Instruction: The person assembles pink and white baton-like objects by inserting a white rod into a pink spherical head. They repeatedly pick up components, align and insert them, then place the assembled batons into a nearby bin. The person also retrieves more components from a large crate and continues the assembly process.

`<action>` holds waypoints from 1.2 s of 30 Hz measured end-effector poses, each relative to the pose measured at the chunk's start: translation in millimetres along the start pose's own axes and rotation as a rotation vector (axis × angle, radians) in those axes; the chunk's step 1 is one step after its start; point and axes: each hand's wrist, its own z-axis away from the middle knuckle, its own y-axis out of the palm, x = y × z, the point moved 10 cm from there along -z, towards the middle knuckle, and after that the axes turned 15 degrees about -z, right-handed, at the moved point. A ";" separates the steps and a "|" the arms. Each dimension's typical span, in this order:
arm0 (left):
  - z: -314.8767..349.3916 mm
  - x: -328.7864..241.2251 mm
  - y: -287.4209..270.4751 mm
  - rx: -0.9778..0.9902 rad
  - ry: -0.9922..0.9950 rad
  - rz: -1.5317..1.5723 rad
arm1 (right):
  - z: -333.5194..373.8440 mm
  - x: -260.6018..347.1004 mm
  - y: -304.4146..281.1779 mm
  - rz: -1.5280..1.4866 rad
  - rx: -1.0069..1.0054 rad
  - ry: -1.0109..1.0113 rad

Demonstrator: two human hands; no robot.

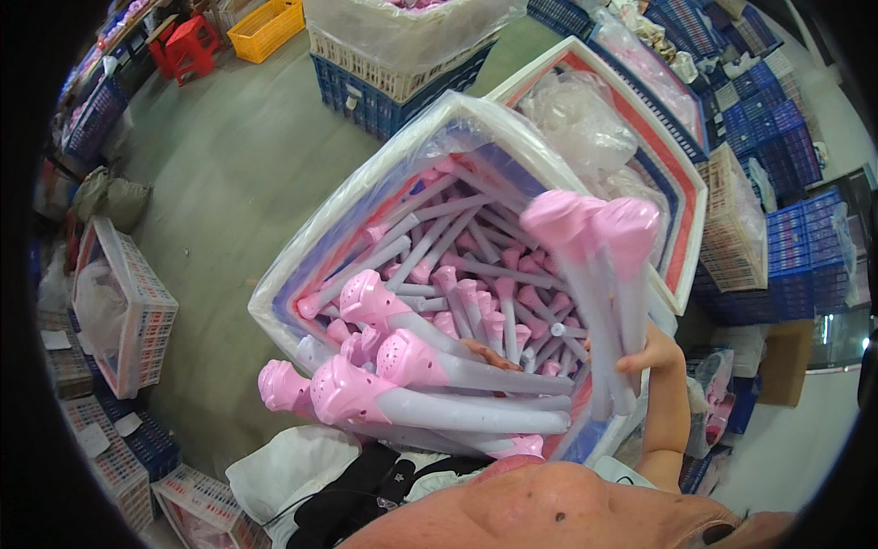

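Note:
My right hand is wrapped round a few pale lilac tubes with pink heads, held upright at the right side of a big lined box. Close to my body lies a bundle of several more such pink-headed tubes, some heads dotted with small holes. Only the fingers of my left hand show, curled over tubes in this bundle; its palm and forearm are hidden beneath. Inside the box is a loose heap of similar pink-headed tubes, pointing in many directions.
A second lined box with clear plastic bags stands against the far right side. Beyond is a blue and white crate stack. White crates line the left, blue crates the right. Red stools and a yellow crate stand far left.

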 end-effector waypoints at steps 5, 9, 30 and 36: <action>-5.2 -15.1 12.2 -0.034 0.055 -0.020 | 3.5 32.8 141.7 0.662 0.233 0.031; -11.8 -35.6 34.4 -0.079 0.137 -0.065 | 8.2 34.6 216.6 0.804 0.288 0.020; 16.6 -150.0 296.6 -0.341 0.776 -0.770 | 135.8 -15.8 453.4 0.996 0.876 -0.836; 77.4 -238.5 321.6 -0.235 0.716 -0.708 | 99.3 -34.8 554.1 1.147 1.063 -0.827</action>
